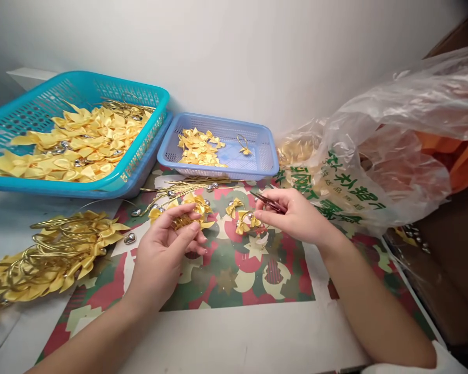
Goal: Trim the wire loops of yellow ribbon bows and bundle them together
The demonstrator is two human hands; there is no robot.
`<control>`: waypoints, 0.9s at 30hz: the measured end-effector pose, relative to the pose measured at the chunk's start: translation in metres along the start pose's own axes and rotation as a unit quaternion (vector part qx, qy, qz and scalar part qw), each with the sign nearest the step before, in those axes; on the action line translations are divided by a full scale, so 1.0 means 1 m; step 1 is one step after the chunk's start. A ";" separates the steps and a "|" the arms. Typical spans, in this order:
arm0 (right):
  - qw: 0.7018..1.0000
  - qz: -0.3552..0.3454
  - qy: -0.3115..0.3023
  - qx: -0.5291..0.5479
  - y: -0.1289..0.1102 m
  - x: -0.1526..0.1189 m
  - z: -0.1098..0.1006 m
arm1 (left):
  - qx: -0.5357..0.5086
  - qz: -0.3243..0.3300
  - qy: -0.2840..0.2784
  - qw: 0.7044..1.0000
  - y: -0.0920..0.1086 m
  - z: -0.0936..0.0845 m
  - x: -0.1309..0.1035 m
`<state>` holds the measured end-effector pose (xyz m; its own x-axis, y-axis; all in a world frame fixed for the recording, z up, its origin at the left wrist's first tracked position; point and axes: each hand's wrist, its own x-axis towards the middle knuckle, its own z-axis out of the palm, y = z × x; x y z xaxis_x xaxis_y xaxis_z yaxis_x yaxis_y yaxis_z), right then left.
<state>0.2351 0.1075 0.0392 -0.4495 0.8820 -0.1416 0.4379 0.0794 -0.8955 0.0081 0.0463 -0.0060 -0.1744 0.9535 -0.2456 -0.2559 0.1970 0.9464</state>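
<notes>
My left hand (167,236) is closed around a bundle of gold wire loops (181,222) with yellow ribbon bows (198,205) at its far side. Partly hidden by the fingers, the loops cannot be told apart. Between the thumb and fingers of my right hand (288,213) are dark, narrow tweezers (271,201), tips pointing left. Just below those tips lie a yellow bow with a silver bell (243,223) and another small bow (236,206) on the patterned sheet (226,280).
A teal basket (140,156) of yellow bows stands at the left, a blue basket (253,171) of small bows at the back. Gold wires (187,184) and silver bells (130,238) lie loose. Bows on looped wire (58,254) pile up left; a plastic bag (354,176) bulges right.
</notes>
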 end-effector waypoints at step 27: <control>0.978 0.006 -0.105 -0.179 0.000 -0.011 -0.016 | 0.748 0.187 -0.311 0.556 0.126 0.002 0.064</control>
<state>0.2524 0.1049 0.0476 -0.5754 0.7725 -0.2685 0.6725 0.2601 -0.6929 -0.0337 0.1324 0.0980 0.5313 0.7950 -0.2928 0.8461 -0.5151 0.1369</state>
